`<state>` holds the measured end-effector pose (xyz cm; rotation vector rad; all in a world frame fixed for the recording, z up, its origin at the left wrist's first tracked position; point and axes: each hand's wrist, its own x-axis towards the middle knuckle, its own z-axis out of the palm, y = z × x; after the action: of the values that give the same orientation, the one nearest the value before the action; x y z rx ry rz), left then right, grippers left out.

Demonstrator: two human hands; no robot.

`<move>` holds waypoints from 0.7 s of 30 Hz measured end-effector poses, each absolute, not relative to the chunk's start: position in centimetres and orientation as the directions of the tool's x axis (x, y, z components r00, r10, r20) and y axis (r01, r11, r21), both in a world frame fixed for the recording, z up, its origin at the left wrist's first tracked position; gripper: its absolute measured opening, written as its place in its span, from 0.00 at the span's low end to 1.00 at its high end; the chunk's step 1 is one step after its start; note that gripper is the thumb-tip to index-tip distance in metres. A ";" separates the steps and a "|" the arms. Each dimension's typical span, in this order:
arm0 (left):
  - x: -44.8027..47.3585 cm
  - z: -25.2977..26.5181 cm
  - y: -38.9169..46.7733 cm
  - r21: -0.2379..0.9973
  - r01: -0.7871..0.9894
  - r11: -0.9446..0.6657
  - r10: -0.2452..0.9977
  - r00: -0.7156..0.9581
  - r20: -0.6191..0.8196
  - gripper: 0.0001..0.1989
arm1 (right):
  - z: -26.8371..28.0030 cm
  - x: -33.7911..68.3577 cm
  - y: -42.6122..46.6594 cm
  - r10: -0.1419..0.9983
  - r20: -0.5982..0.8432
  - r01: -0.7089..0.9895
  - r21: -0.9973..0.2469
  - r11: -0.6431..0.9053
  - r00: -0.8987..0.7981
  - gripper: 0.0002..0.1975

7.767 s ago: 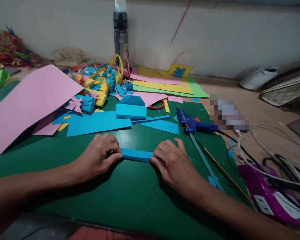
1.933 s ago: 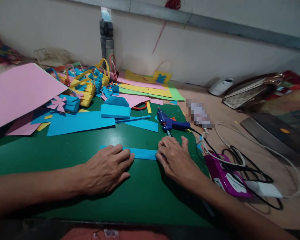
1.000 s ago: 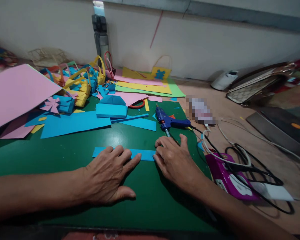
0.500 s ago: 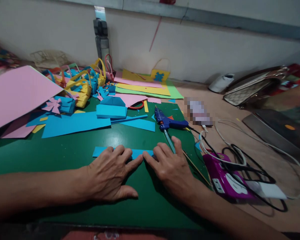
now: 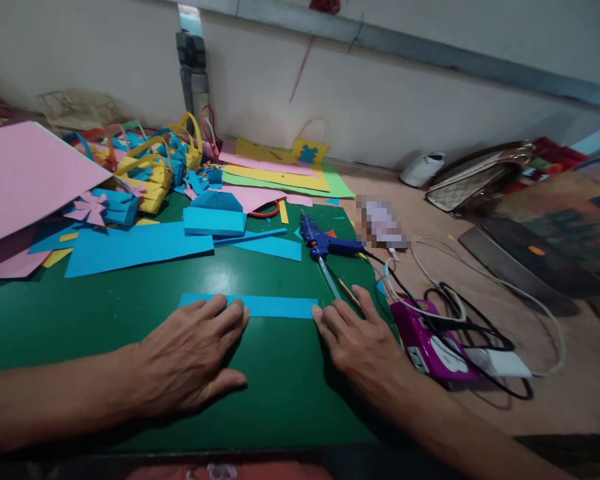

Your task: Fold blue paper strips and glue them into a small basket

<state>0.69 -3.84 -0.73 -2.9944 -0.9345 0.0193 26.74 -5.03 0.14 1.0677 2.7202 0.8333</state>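
Observation:
A narrow blue paper strip (image 5: 280,307) lies flat across the green board (image 5: 280,387). My left hand (image 5: 190,353) rests on the strip's left part, fingertips pressing down and thumb stretched out to the side. At the strip's right end is my right hand (image 5: 355,337), its fingertips touching the edge and its fingers apart. Neither hand has anything gripped. Just beyond my right hand lies a blue glue gun (image 5: 333,245) with a clear glue stick in its back. A folded blue paper piece (image 5: 215,221) sits behind the strip, on a larger blue sheet (image 5: 140,247).
Small paper baskets (image 5: 150,177) and a pink sheet (image 5: 30,177) crowd the left. Coloured sheets (image 5: 275,177) lie at the back. On the right are a purple extension socket (image 5: 430,343) with tangled cords, a blurred phone (image 5: 384,223) and a bag (image 5: 475,180).
My hands have spread apart along the strip, the left one sliding left and the right one reaching the right end. More of the strip shows between them. The view has shifted slightly.

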 end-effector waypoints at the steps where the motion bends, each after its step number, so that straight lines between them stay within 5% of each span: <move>1: 0.6 -0.8 -3.9 -0.006 0.570 -0.822 0.570 0.822 -0.009 0.26 | 0.1 26.7 -5.2 0.661 0.097 0.603 0.526 0.601 -0.744 0.14; 10: -0.6 -2.0 -4.5 -0.072 0.620 -0.782 0.612 0.784 0.103 0.18 | 0.0 26.3 -5.5 0.668 -0.005 0.564 0.532 0.632 -0.744 0.11; 21: 2.1 0.1 -2.1 -0.009 0.543 -0.840 0.543 0.839 -0.020 0.33 | 0.7 25.6 -5.4 0.692 -0.028 0.556 0.572 0.603 -0.721 0.11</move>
<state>2.09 -2.06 0.09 -3.0100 -0.8891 0.0338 25.61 -5.44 0.74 1.0256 2.5844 0.7960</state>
